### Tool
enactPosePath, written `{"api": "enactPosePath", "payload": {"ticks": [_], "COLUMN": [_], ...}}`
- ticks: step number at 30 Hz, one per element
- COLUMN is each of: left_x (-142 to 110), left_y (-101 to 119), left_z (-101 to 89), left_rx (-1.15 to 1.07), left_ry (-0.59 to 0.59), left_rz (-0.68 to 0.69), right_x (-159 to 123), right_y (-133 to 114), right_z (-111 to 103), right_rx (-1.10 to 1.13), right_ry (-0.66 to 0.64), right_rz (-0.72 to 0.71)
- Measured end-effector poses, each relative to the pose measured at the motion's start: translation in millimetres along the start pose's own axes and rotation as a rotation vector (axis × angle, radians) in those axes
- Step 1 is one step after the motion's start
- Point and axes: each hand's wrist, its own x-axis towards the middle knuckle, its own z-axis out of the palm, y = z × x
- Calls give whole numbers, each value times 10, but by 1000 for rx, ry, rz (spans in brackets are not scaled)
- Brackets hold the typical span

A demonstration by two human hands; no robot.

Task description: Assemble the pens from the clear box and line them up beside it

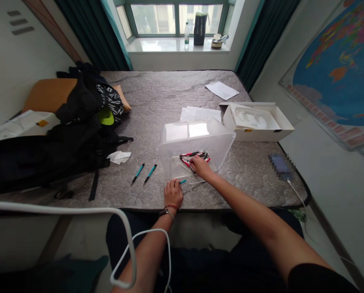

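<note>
My left hand (pixel 173 193) is closed around a teal pen (pixel 182 182) near the front edge of the grey mattress (pixel 157 101). My right hand (pixel 200 166) reaches into a clear plastic bin (pixel 197 142) and its fingers curl over a pile of red and black pens (pixel 197 155) on the bin's floor. Two more teal pens (pixel 138 172) (pixel 150 172) lie side by side on the mattress to the left of the bin.
A black backpack and dark clothes (pixel 66 138) cover the left side. A crumpled tissue (pixel 119 156) lies by the bag. An open white box (pixel 255 121), loose papers (pixel 200 114) and a phone on a cable (pixel 281 166) sit on the right. A white cable (pixel 78 210) crosses my lap.
</note>
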Motion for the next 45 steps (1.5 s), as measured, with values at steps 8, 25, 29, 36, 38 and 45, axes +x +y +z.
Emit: {"api": "enactPosePath", "payload": {"ticks": [8, 25, 29, 36, 38, 45], "left_x": [3, 0, 3, 4, 4, 1], "left_y": [-1, -10, -12, -25, -30, -51], "left_z": [4, 23, 16, 24, 27, 59], "left_rx": [7, 5, 1, -4, 1, 9], "left_ry": [10, 16, 11, 31, 23, 29], "left_rz": [4, 3, 5, 14, 17, 18], "right_x": [-728, -614, -625, -660, -624, -486], "right_y": [-185, -242, -254, -226, -222, -261], "right_z": [576, 339, 277, 279, 311, 418], "right_rx": [645, 493, 377, 372, 391, 971], "right_ry": [64, 59, -5, 61, 57, -143], "right_rz": [144, 10, -131, -88, -76, 218]}}
